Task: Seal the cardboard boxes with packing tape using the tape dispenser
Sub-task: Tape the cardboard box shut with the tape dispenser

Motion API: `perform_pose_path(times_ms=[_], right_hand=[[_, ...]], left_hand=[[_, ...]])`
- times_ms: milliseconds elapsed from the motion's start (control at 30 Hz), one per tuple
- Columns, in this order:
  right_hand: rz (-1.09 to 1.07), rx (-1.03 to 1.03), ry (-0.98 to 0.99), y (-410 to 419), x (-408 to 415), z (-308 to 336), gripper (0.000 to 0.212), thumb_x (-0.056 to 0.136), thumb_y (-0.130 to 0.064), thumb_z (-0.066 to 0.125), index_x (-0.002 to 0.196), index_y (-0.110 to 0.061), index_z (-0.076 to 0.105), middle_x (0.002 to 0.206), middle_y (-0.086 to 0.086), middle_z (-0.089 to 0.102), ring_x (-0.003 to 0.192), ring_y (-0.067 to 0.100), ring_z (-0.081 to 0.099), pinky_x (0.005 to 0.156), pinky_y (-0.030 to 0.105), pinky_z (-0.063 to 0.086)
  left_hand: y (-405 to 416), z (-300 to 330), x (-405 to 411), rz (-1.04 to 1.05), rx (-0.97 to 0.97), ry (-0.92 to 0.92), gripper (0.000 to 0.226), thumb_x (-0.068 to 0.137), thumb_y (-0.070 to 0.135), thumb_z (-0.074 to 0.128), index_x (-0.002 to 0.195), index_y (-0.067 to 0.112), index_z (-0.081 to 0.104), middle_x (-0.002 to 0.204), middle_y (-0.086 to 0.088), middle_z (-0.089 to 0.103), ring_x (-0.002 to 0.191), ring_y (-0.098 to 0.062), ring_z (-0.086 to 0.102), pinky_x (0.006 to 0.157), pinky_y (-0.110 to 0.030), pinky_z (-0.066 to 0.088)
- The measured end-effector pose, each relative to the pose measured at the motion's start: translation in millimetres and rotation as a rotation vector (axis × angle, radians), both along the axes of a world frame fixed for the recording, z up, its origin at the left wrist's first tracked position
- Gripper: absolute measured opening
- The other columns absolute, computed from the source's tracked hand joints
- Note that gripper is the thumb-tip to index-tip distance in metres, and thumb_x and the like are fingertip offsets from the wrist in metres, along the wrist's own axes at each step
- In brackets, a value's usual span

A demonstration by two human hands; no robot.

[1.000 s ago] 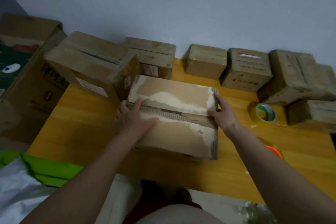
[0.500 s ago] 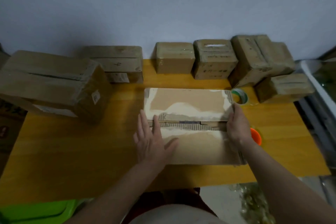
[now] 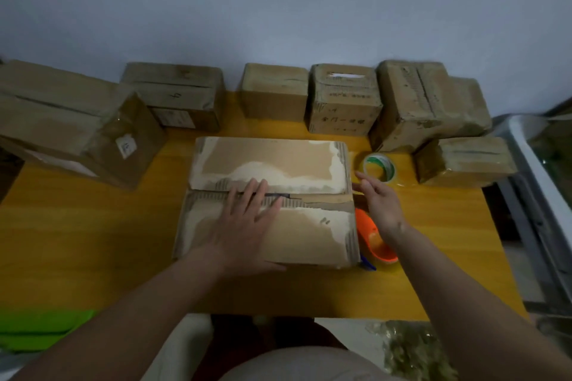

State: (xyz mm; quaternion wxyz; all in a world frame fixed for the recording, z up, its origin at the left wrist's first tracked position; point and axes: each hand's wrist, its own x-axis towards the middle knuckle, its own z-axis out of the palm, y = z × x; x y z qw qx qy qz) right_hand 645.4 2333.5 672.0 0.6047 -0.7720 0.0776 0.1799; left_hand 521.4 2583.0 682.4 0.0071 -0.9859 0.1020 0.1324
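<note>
**Q:** On the table, what sits in front of the person?

**Me:** From my remote seat I see a yellow wooden table (image 3: 93, 226) with one cardboard box (image 3: 269, 161) at its middle. Its brown top is scuffed, with pale torn patches. The two top flaps meet along a seam running left to right, and I see no tape over that seam.

**Q:** Where are the hands?

**Me:** The left hand (image 3: 244, 226) lies flat on the near flap, fingers straight and spread, fingertips reaching the seam. The right hand (image 3: 379, 204) is just off the box's right edge, fingers straight and relaxed, holding nothing. I cannot tell whether it touches the box.

**Q:** And the tape?

**Me:** An orange tape dispenser (image 3: 376, 241) lies on the table against the box's right side, partly under the right wrist. A roll of clear tape (image 3: 380, 168) with a green and white core lies flat just beyond the right fingertips, near the box's far right corner.

**Q:** Anything else?

**Me:** More cardboard boxes line the far edge by the wall: a large one (image 3: 71, 124) at far left, and five smaller ones (image 3: 343, 99) from there across to the right.
</note>
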Motion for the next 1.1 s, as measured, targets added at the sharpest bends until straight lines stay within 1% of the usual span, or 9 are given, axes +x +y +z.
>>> perform_pose_path(times_ms=[100,200,333,433,533,700,867,1000,1100], right_hand=[[-0.111,-0.464,-0.018,-23,-8,-31,0.019,0.099,-0.026,0.048,0.097,-0.008,0.054,0.093,0.014,0.061,0.086,0.031,0.058,0.074,0.042,0.048],[0.006,-0.821,0.028,-41,-27,-72,0.046,0.083,-0.05,0.067,0.084,-0.01,0.045,0.08,0.013,0.048,0.075,0.025,0.046,0.062,0.036,0.034],[0.221,-0.868,0.113,-43,-45,-91,0.067,0.07,-0.05,0.077,0.11,-0.001,0.056,0.099,0.018,0.065,0.092,0.035,0.064,0.068,0.038,0.046],[0.298,-0.879,0.158,-43,-45,-86,0.052,0.081,-0.035,0.071,0.117,-0.001,0.055,0.107,0.019,0.067,0.096,0.035,0.064,0.073,0.037,0.048],[0.204,-0.832,0.125,-51,-38,-65,0.032,0.088,-0.027,0.065,0.103,0.001,0.059,0.101,0.02,0.067,0.093,0.038,0.062,0.077,0.042,0.048],[0.075,-0.242,0.016,-79,-32,4,0.02,0.091,-0.007,0.062,0.103,0.008,0.062,0.094,0.018,0.066,0.082,0.026,0.061,0.063,0.024,0.049],[0.272,-0.038,-0.125,-86,-24,73,0.02,0.089,-0.003,0.061,0.107,0.003,0.064,0.098,0.013,0.071,0.085,0.015,0.067,0.071,0.018,0.052],[0.525,0.017,-0.136,-83,-17,122,0.026,0.084,-0.005,0.063,0.109,0.001,0.065,0.103,0.014,0.072,0.096,0.022,0.068,0.081,0.025,0.053],[0.666,0.022,-0.122,-73,-15,148,0.031,0.084,-0.006,0.061,0.113,0.004,0.063,0.108,0.016,0.07,0.101,0.025,0.067,0.085,0.027,0.053]], left_hand=[[-2,3,0,0.001,0.01,0.018,0.122,0.061,0.096,0.029,0.155,0.018,0.013,0.161,-0.019,-0.002,0.147,-0.037,-0.008,0.114,-0.056,-0.011],[-3,5,1,0.0,-0.009,0.021,0.122,0.062,0.096,0.028,0.154,0.018,0.01,0.161,-0.019,-0.001,0.148,-0.036,-0.007,0.117,-0.053,-0.008],[-3,7,0,0.005,-0.018,0.027,0.122,0.062,0.095,0.03,0.154,0.019,0.007,0.161,-0.018,-0.003,0.148,-0.033,-0.009,0.115,-0.046,-0.013],[-4,8,-1,0.009,-0.039,0.012,0.123,0.062,0.094,0.034,0.154,0.022,-0.004,0.16,-0.013,-0.016,0.146,-0.028,-0.021,0.11,-0.04,-0.021],[-3,9,-2,0.026,-0.044,0.059,0.124,0.062,0.092,0.038,0.153,0.024,-0.013,0.158,-0.009,-0.026,0.143,-0.024,-0.028,0.109,-0.037,-0.022],[-8,19,0,0.054,-0.02,0.119,0.125,0.066,0.088,0.048,0.152,0.024,-0.016,0.158,-0.007,-0.027,0.144,-0.025,-0.027,0.109,-0.037,-0.022],[-16,41,8,0.183,-0.237,0.048,0.121,0.062,0.092,0.039,0.155,0.024,0.0,0.162,0.0,-0.002,0.148,-0.02,-0.007,0.115,-0.037,-0.014],[-37,90,47,0.33,-0.528,-0.189,0.07,0.094,0.046,0.054,0.151,0.018,0.026,0.156,0.0,0.028,0.144,-0.018,0.02,0.119,-0.035,0.015],[-48,134,77,0.47,-0.96,-0.05,0.042,0.101,0.031,0.046,0.14,0.016,0.048,0.138,0.004,0.051,0.13,-0.013,0.044,0.105,-0.026,0.032]])
